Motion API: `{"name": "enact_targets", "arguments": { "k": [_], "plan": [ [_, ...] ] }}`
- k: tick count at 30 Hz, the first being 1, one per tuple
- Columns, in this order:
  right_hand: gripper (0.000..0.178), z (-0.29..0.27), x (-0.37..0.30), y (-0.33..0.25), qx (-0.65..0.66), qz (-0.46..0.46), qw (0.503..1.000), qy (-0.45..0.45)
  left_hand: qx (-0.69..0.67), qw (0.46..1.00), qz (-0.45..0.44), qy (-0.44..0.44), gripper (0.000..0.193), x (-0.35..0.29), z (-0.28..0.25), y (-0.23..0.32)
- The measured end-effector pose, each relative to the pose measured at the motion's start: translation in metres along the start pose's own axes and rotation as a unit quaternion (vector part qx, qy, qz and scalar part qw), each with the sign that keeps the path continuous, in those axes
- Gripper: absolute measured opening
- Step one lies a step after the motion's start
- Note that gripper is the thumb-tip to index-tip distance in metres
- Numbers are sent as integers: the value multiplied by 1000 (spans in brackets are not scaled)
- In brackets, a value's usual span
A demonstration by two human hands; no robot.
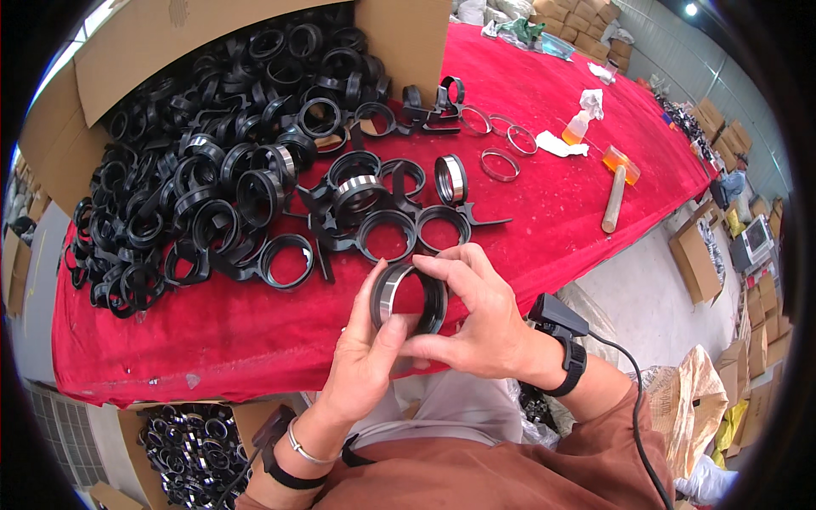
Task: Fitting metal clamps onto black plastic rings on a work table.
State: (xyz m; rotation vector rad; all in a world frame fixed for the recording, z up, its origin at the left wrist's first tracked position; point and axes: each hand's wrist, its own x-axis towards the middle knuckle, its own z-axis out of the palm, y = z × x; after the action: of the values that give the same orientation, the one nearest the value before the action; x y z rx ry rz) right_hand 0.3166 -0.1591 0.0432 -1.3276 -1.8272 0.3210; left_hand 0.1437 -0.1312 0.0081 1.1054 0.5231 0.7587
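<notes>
Both my hands hold one black plastic ring (439, 304) with a shiny silver band inside it, above the near edge of the red cloth. My left hand (361, 361) grips its left side, thumb on the lower rim. From the right, my right hand (486, 327) has its fingers on the upper rim and its thumb near the bottom. Just beyond lie black rings with arms, among them one ring (384, 236) with a dark open middle. A ring with a silver band (450, 180) stands on edge behind them.
A big pile of black rings (212, 225) spills from a cardboard box (399, 51). Thin metal rings (499, 166), a bottle of orange liquid (575, 129) and an orange-headed hammer (614, 202) lie further right. Below the table edge is another box of rings (191, 442).
</notes>
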Motion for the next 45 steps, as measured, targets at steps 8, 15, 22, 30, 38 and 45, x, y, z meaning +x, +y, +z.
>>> {"name": "enact_targets", "arguments": {
  "k": [8,15,22,30,38,45],
  "plan": [
    [55,22,11,14,292,253,918,90,53,996,73,13,57,0,14,2],
    [62,40,13,19,232,246,931,140,2,998,29,62,46,-3,10,-3],
    [56,-24,87,38,309,384,859,140,238,950,153,130,60,9,-1,7],
    [67,-18,189,86,464,417,780,47,334,912,202,128,47,17,-4,-1],
    [20,-16,209,197,-370,30,928,-23,307,944,100,70,33,27,-5,7],
    [18,-23,169,116,171,140,973,62,-15,999,-13,47,54,45,0,11]
  ]
}}
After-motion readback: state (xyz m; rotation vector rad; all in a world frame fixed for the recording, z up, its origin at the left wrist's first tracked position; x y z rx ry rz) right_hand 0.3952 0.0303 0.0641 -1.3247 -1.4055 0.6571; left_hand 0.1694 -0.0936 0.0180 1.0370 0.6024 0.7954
